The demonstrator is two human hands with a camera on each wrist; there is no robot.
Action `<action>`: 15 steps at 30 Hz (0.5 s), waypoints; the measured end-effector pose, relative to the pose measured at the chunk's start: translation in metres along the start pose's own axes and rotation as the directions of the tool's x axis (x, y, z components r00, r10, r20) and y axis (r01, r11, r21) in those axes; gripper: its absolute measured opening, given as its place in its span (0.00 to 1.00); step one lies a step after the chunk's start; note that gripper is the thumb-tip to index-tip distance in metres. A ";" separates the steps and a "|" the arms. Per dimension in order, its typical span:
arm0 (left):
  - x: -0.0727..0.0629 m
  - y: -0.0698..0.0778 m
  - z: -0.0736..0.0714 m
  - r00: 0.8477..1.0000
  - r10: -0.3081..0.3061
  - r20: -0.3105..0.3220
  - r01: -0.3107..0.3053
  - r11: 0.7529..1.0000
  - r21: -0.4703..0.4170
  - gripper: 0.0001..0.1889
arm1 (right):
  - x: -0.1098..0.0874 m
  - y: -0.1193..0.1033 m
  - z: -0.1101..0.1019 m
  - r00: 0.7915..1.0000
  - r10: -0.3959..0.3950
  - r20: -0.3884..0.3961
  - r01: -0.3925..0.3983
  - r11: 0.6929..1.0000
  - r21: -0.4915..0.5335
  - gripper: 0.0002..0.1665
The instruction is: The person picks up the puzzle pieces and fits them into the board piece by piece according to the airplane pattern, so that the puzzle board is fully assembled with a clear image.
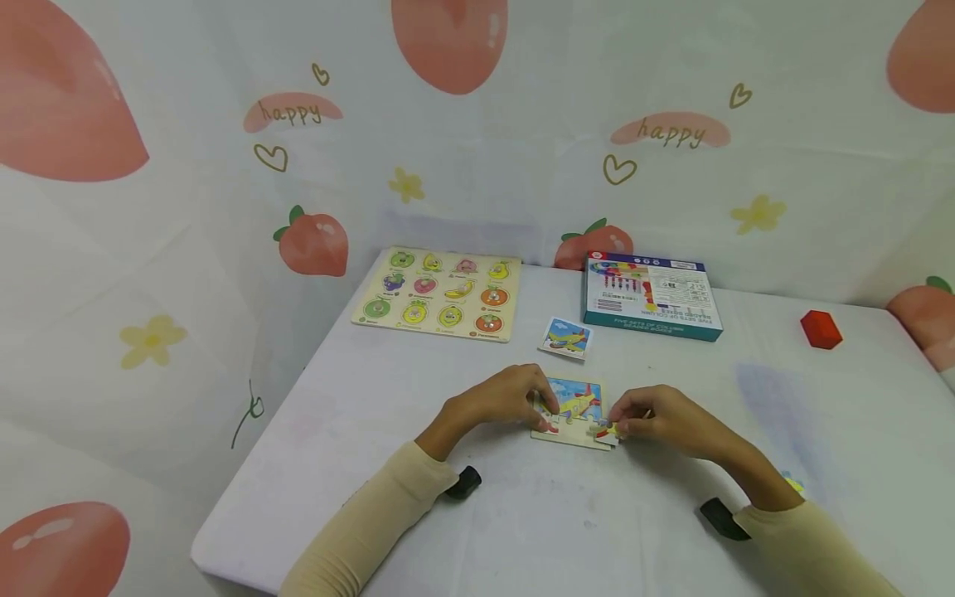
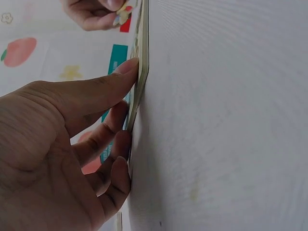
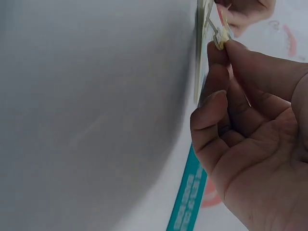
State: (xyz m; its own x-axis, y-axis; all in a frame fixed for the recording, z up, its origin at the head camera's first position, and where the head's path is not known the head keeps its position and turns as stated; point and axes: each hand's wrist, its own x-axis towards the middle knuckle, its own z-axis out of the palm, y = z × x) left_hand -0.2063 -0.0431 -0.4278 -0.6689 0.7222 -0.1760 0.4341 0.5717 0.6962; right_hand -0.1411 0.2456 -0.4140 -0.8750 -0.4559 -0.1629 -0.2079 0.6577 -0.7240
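A small wooden airplane jigsaw puzzle board (image 1: 573,431) lies on the table between the hands, its upper part filled with a yellow plane on blue and some bare wood showing below. My left hand (image 1: 515,394) grips the board's left side. In the left wrist view, its thumb (image 2: 126,67) lies on the board's face and the other fingers curl along the edge. Thumb and forefinger of my right hand (image 1: 667,421) pinch a puzzle piece (image 1: 604,429) with yellow and red on it, tilted over the board's lower right corner. In the right wrist view, this piece (image 3: 222,37) appears edge-on.
Behind the board lies a small airplane picture card (image 1: 567,338). A fruit puzzle board (image 1: 440,294) is at the back left, and a flat teal-edged box (image 1: 649,297) at the back. To the right are a red block (image 1: 821,329) and a small yellow thing (image 1: 792,482) partly behind the right forearm.
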 end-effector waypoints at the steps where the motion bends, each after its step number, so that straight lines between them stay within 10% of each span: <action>1: 0.000 0.000 0.000 1.000 0.002 0.000 -0.002 1.000 -0.002 0.10 | 0.003 -0.002 0.001 1.000 -0.010 0.002 0.010 1.000 0.000 0.05; 15: 0.001 -0.001 -0.001 1.000 0.008 0.003 -0.008 1.000 0.007 0.10 | 0.031 -0.019 0.016 0.998 -0.047 0.043 0.045 0.998 0.041 0.05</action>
State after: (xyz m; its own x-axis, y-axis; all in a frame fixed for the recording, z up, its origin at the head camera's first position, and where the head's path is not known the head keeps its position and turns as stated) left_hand -0.2081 -0.0437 -0.4281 -0.6634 0.7281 -0.1726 0.4440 0.5687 0.6924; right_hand -0.1577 0.2099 -0.4160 -0.8445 -0.5119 -0.1576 -0.2292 0.6113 -0.7575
